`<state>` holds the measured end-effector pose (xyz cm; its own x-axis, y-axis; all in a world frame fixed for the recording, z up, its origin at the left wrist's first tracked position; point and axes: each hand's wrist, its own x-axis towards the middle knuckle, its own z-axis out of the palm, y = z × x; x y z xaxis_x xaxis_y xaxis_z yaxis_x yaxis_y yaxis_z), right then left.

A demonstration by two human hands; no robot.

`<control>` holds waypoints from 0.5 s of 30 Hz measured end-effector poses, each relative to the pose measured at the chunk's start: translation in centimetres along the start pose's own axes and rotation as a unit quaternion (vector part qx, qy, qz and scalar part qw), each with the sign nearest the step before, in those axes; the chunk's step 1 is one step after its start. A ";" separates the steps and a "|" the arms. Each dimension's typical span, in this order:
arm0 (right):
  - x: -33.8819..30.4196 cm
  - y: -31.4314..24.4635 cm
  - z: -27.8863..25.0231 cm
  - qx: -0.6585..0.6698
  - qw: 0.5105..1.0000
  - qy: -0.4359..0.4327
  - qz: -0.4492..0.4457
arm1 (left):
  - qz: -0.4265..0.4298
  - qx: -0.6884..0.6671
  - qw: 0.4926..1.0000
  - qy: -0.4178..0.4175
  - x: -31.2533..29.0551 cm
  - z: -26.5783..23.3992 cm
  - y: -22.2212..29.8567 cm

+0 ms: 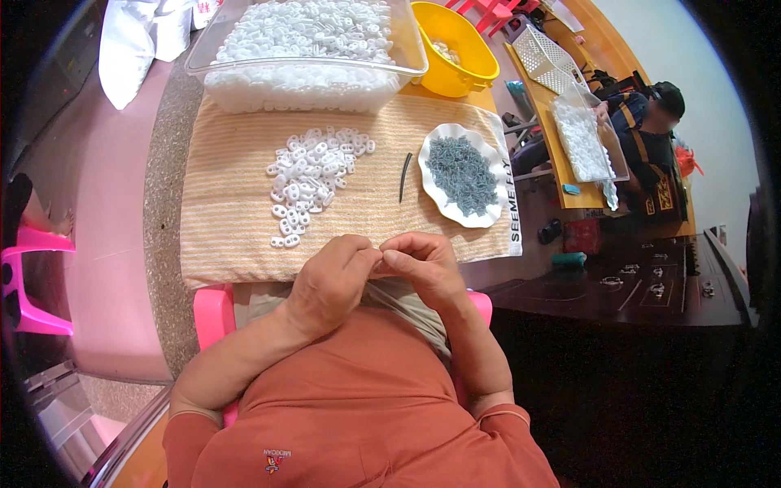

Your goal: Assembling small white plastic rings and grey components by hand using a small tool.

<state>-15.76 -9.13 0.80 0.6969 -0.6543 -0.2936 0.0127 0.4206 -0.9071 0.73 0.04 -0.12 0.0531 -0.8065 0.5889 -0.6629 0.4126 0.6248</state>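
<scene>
My left hand (pixel 329 278) and my right hand (pixel 429 267) meet at the front edge of a striped towel, thumbs and fingertips pinched together. Whatever lies between the fingertips is hidden or too small to make out. Beyond my left hand spreads a loose pile of small white oval plastic pieces (pixel 313 167) with two holes each. A scalloped white plate (pixel 429 180), heaped with small grey-blue pin-like parts (pixel 464 175), stands beyond my right hand. Between pile and plate lies a thin, dark, slightly curved stick (pixel 404 177), touched by neither hand.
At the towel's (pixel 228 195) far end stands a clear plastic bin (pixel 305 73) full of white pieces. Beside it is a yellow basin (pixel 468 81). Off to the right, another person (pixel 643 122) sits at a table with a similar clear tray (pixel 622 167). A pink stool (pixel 37 285) stands left.
</scene>
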 end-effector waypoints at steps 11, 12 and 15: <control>-0.2 -0.7 -0.1 0.069 0.997 0.007 0.036 | 0.081 0.089 0.993 -0.022 0.2 -0.7 0.3; -0.2 -0.6 -0.2 0.069 0.997 0.007 0.036 | 0.095 0.100 0.990 -0.021 0.2 -0.8 0.3; -0.1 -0.3 -0.6 0.087 0.995 0.004 0.038 | 0.106 0.101 0.989 -0.016 0.3 -0.8 0.4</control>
<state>-16.28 -9.51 0.93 0.6944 -0.6220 -0.3619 0.0853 0.5705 -0.8168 1.09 0.29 0.69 -0.1248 -0.7254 0.6769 -0.7919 0.4839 0.3725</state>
